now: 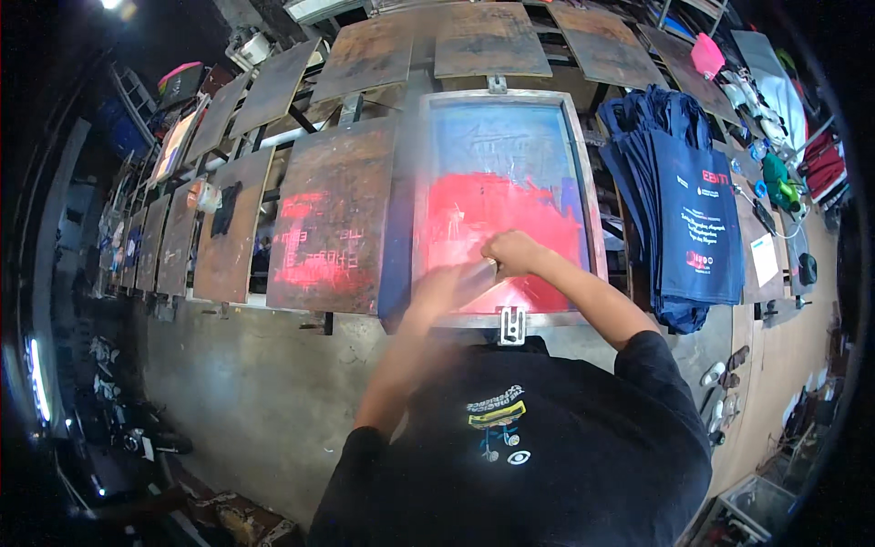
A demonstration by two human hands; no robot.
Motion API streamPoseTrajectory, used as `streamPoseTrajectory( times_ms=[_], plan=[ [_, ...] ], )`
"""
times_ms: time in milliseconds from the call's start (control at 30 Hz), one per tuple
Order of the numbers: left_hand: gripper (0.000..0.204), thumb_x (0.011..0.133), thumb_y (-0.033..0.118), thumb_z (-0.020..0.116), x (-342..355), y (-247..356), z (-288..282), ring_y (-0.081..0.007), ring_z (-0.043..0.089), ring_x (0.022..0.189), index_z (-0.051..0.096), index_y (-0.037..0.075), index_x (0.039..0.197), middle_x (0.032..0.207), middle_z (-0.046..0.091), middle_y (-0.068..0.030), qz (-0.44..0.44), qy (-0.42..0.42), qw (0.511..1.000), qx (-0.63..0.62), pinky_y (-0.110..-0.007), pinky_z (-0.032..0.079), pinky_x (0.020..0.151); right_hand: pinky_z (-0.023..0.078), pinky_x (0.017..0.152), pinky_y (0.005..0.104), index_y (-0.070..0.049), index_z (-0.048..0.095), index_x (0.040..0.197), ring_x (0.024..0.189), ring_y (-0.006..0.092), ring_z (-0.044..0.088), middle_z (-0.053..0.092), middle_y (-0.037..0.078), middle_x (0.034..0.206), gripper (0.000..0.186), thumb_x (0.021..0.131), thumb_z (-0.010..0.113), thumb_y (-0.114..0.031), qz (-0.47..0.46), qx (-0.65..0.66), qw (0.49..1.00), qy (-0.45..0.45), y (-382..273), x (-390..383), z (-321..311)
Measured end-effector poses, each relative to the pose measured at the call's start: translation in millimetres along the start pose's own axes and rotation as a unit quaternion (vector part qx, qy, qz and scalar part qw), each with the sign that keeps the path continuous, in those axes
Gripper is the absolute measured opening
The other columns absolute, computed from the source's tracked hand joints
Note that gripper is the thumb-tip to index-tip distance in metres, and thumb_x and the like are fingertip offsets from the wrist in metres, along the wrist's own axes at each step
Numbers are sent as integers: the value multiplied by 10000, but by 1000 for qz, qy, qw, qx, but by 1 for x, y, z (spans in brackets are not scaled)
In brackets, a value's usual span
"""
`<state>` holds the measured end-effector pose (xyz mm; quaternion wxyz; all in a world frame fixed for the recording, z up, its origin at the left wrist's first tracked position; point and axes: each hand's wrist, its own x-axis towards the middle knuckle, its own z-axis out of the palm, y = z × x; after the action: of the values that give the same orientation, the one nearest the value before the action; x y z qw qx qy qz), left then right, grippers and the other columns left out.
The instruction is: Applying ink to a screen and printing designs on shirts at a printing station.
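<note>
A screen-printing frame [574, 164] with a blue mesh is clamped at a metal hinge [512, 324]. Bright red ink [547, 228] covers much of its lower part. My right hand [512, 251] grips a squeegee [480, 277] over the inked area, fingers closed round it. My left hand [441, 290] is at the squeegee's left side, smeared by motion, so its fingers cannot be made out. Dark blue fabric shows beside the frame's lower left.
Flat boards [328, 214], some red-stained, run either side and in a row behind [492, 41]. A stack of navy printed bags [679, 228] lies right of the frame. Shoes [729, 383] sit on the lower right floor. A pink item [707, 56] is at the back right.
</note>
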<state>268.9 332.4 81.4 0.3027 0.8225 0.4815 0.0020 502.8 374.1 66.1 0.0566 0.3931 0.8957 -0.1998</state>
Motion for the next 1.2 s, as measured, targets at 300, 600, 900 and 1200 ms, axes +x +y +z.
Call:
streamPoseTrajectory(
  times_ms=[300, 600, 900, 1200],
  plan=[
    [486, 793, 280, 738, 55, -44, -17, -389, 605, 1035, 568, 27, 1172, 1104, 637, -195, 169, 61, 980, 82, -477, 480, 887, 510, 829, 468, -139, 634, 991, 983, 293, 649, 674, 63, 975, 394, 642, 779, -250, 103, 15, 973, 205, -2, -10, 9],
    [552, 787, 256, 735, 84, -56, -36, -364, 576, 1155, 552, 56, 1268, 1222, 625, -180, 156, 13, 981, 115, -471, 440, 977, 505, 822, 439, -148, 631, 1016, 1019, 249, 628, 668, 34, 992, 413, 644, 775, -253, 215, 15, 941, 262, -10, 2, 13],
    [403, 682, 131, 789, 64, -40, -29, -368, 583, 993, 618, 64, 1040, 998, 619, -139, 224, 183, 950, 114, -465, 488, 831, 459, 794, 404, -153, 621, 808, 904, 244, 590, 659, 33, 815, 41, 784, 590, -163, 284, -104, 860, 411, -41, 4, 38],
    [279, 620, 27, 727, -18, -63, 7, -345, 588, 950, 653, 58, 887, 946, 611, -117, 230, 209, 950, 23, -453, 487, 815, 506, 662, 404, -133, 607, 702, 796, 259, 604, 654, 26, 745, 77, 717, 651, -195, 287, -76, 878, 376, -120, -11, 70]
  ],
)
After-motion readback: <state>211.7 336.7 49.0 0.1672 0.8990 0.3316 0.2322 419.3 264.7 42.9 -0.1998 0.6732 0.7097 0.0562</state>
